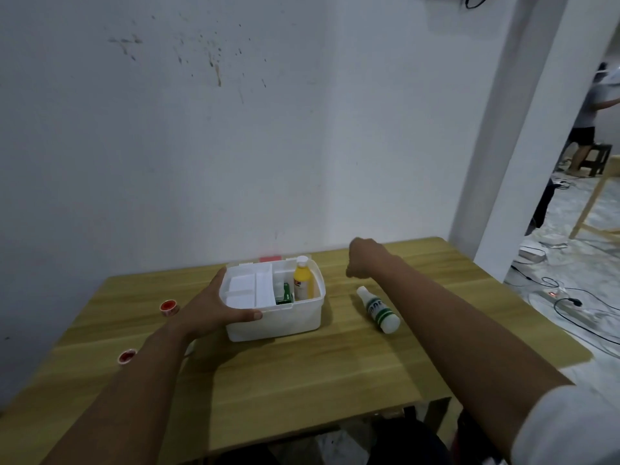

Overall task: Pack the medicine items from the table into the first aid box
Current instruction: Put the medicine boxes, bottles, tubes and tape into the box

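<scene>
Left hand (214, 305) fingers grip the white plastic first aid box (273, 297); right hand (364, 260) fingers curled, empty. Risk: forearm nudges the lying white green-banded bottle (378, 309), rolling it along the counter (335, 370).

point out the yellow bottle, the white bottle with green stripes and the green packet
yellow bottle (303, 280), head view, on its label, standing in the box
white bottle with green stripes (378, 309), head view, on its striped middle, lying on the table
green packet (284, 294), head view, on its visible side, inside the box
</scene>
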{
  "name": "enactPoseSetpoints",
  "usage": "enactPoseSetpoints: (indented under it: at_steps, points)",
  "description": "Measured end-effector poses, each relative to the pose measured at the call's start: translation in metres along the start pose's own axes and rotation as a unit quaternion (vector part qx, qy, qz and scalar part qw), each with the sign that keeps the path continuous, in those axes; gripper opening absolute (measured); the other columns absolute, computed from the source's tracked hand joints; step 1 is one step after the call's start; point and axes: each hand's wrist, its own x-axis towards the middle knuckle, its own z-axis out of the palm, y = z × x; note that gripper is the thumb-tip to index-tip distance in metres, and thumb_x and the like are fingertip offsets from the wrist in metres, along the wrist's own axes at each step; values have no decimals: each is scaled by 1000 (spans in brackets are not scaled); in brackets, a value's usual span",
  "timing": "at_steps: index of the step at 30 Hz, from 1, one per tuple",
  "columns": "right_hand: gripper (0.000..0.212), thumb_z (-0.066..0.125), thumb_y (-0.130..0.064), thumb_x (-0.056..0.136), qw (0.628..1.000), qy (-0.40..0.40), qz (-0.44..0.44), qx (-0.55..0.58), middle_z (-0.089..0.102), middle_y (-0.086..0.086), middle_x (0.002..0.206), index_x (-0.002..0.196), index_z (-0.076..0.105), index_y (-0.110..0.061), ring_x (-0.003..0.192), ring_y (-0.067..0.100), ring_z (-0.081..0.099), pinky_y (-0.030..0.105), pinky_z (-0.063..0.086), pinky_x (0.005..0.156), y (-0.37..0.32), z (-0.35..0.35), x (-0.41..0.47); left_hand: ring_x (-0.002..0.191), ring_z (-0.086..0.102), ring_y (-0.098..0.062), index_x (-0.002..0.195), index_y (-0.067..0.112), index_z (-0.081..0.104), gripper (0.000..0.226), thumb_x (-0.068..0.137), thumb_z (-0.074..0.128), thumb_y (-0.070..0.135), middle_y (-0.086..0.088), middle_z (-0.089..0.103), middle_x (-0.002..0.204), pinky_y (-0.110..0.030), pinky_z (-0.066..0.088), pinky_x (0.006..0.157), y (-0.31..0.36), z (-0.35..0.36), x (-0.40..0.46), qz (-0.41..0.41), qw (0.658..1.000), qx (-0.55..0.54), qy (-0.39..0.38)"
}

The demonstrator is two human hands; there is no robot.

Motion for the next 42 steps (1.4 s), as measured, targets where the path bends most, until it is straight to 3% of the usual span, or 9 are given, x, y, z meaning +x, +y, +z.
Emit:
enactPoseSetpoints:
  at_steps: [4, 9, 14, 21, 23, 27, 32, 36, 42]
  points:
    - [39, 80, -25, 85, 996, -59, 30, -62, 65, 9, 111, 114, 60, -11, 95, 26, 65, 36, 54, 71, 16, 24, -16, 125, 52, -7, 151, 43, 35, 127, 42, 96, 67, 24, 54, 136, -32, 52, 93, 0, 1, -1, 0, 1000, -11, 4]
    - [24, 76, -23, 89, 996, -53, 22, -67, 65, 5, 94, 99, 58, -11, 91, 25, 66, 35, 56, 73, 22, 45, -23, 127, 52, -9, 151, 43, 33, 126, 45, 97, 64, 21, 54, 139, -40, 54, 98, 1, 1, -1, -13, 1000, -11, -2]
    - [29, 78, -24, 82, 998, -10, 32, 45, 62, 5, 84, 97, 59, -8, 82, 25, 65, 31, 53, 64, 17, 19, -21, 129, 50, -14, 153, 36, 30, 133, 41, 94, 71, 15, 50, 142, -31, 52, 94, 4, -3, -1, -13, 1000, 20, -18]
    - [32, 87, -25, 78, 967, 98, -38, 233, 76, 10, 100, 103, 77, -7, 95, 27, 72, 44, 63, 81, -10, -46, -11, 152, 25, -28, 165, 23, 3, 151, 50, 93, 63, -1, 16, 170, -44, 36, 115, 10, -5, 6, -44, 997, 60, 24]
    - [28, 86, -24, 80, 952, 113, -70, 275, 76, 9, 98, 101, 78, -8, 93, 26, 73, 47, 63, 80, -22, -56, -15, 149, 31, -26, 163, 29, 11, 149, 44, 92, 68, 4, 25, 167, -42, 41, 110, 9, -4, 7, -43, 997, 61, 15]
    - [26, 86, -23, 81, 941, 88, -110, 309, 77, 9, 98, 101, 78, -8, 91, 24, 74, 46, 64, 79, -45, -51, -21, 129, 52, -15, 145, 43, 35, 122, 42, 93, 72, 27, 50, 131, -24, 51, 84, 2, -5, 7, -24, 1000, 19, -4]
    - [35, 86, -19, 80, 966, 29, -116, 228, 76, 12, 111, 111, 76, -5, 101, 25, 72, 33, 58, 79, -59, -10, -21, 122, 52, -12, 146, 38, 35, 121, 44, 94, 67, 26, 50, 127, -22, 50, 80, 2, -5, 8, -17, 1000, 12, -1]
    - [46, 82, -13, 82, 977, 42, -130, 161, 70, 8, 129, 126, 71, -8, 118, 24, 65, 32, 55, 93, -60, 17, -20, 121, 51, -15, 150, 37, 33, 121, 49, 95, 59, 20, 52, 128, -20, 47, 77, 2, -3, 7, -24, 1000, 8, 12]
    - [45, 87, -25, 79, 969, 55, -141, 193, 76, 5, 113, 119, 75, -9, 106, 20, 70, 36, 57, 95, -56, 10, -18, 125, 52, -17, 152, 32, 33, 132, 40, 92, 69, 13, 53, 135, -24, 49, 81, 4, -4, 8, -25, 1000, 15, -2]
